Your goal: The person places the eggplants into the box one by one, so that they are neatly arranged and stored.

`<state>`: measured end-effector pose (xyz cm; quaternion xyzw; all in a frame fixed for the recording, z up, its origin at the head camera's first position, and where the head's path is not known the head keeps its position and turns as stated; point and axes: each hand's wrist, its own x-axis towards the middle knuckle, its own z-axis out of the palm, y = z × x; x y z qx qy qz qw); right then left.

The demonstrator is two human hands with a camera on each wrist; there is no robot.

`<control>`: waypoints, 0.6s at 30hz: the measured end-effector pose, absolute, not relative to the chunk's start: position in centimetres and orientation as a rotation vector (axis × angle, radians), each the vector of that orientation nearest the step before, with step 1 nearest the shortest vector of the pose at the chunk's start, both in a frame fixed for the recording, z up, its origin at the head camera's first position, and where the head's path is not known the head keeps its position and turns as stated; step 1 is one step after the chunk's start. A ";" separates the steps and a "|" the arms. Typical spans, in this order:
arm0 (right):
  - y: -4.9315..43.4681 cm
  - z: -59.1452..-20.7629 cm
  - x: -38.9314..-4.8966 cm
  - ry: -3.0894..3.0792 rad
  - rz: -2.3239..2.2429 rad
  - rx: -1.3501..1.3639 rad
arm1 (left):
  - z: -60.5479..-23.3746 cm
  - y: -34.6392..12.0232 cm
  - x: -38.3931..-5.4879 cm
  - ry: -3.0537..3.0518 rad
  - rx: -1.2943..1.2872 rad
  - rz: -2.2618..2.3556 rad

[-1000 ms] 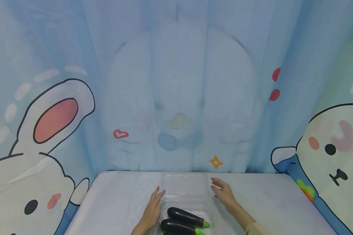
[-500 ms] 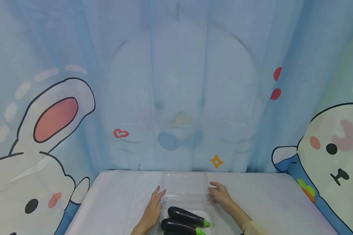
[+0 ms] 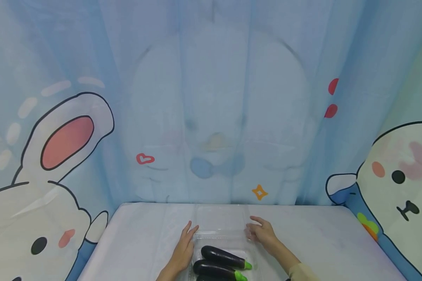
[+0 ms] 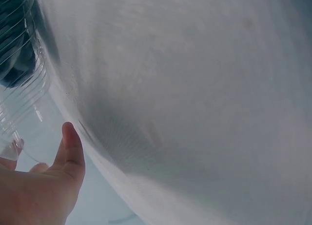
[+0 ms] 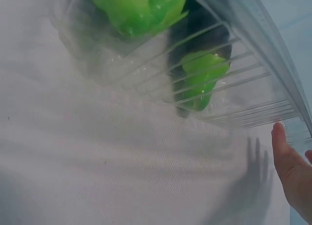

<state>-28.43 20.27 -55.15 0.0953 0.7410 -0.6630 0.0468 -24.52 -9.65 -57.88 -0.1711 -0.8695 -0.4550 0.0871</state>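
Observation:
A clear plastic clamshell box [image 3: 246,251] stands on the white-covered table with its lid [image 3: 220,216] laid back behind it. Inside lie black eggplants with green caps: a rear eggplant [image 3: 222,255], a middle eggplant [image 3: 214,269] and part of another at the frame's lower edge. My left hand [image 3: 183,249] is at the box's left side, near the hinge, fingers extended. My right hand [image 3: 265,236] is at the right side by the hinge, forefinger stretched out, other fingers partly hidden. In the right wrist view, its thumb [image 5: 282,144] is close to the ribbed wall; contact is unclear.
The white table cover [image 3: 313,242] extends to both sides of the box. Behind the table hangs a blue curtain [image 3: 285,117] printed with cartoon animals, close to the lid's far edge.
My right hand has come left and slightly nearer, up to the box's right side at the hinge. The left hand and the eggplants have hardly moved; the lid still lies back.

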 end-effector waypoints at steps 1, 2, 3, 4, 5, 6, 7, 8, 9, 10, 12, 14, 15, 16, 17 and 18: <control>20.3 -55.2 -28.4 2.258 -2.037 0.285 | -57.9 -9.6 -24.5 -2.590 -0.507 -1.359; 20.3 -55.2 -28.4 2.249 -2.056 0.277 | -57.9 -9.6 -24.5 -2.592 -0.505 -1.358; 20.3 -55.3 -28.4 2.246 -2.072 0.266 | -57.9 -9.7 -24.5 -2.593 -0.502 -1.359; 20.3 -55.3 -28.4 2.236 -2.095 0.262 | -57.9 -9.6 -24.5 -2.594 -0.499 -1.361; 20.4 -55.4 -28.3 2.229 -2.114 0.250 | -57.9 -9.6 -24.5 -2.593 -0.495 -1.360; 20.4 -55.4 -28.3 2.227 -2.125 0.242 | -57.9 -9.6 -24.5 -2.588 -0.493 -1.357; 20.4 -55.5 -28.3 2.225 -2.133 0.228 | -57.9 -9.6 -24.5 -2.583 -0.491 -1.355; 20.5 -55.5 -28.2 2.223 -2.139 0.217 | -57.9 -9.6 -24.5 -2.576 -0.491 -1.351; 20.5 -55.6 -28.1 2.219 -2.149 0.210 | -57.9 -9.6 -24.5 -2.570 -0.490 -1.351; 20.6 -55.6 -28.1 2.210 -2.159 0.207 | -57.9 -9.6 -24.5 -2.565 -0.489 -1.352; 20.7 -55.6 -28.0 2.192 -2.181 0.188 | -57.9 -9.6 -24.5 -2.553 -0.490 -1.356; 20.7 -55.7 -27.9 2.175 -2.209 0.173 | -57.9 -9.6 -24.5 -2.549 -0.481 -1.377; 20.8 -55.7 -27.9 2.166 -2.225 0.162 | -57.9 -9.6 -24.5 -2.550 -0.473 -1.394; 20.9 -55.6 -27.8 2.161 -2.236 0.151 | -57.8 -9.6 -24.5 -2.547 -0.469 -1.407; 20.9 -55.6 -27.8 2.155 -2.247 0.136 | -57.8 -9.6 -24.5 -2.548 -0.462 -1.418; 21.0 -55.6 -27.8 2.150 -2.260 0.124 | -57.8 -9.6 -24.5 -2.550 -0.456 -1.428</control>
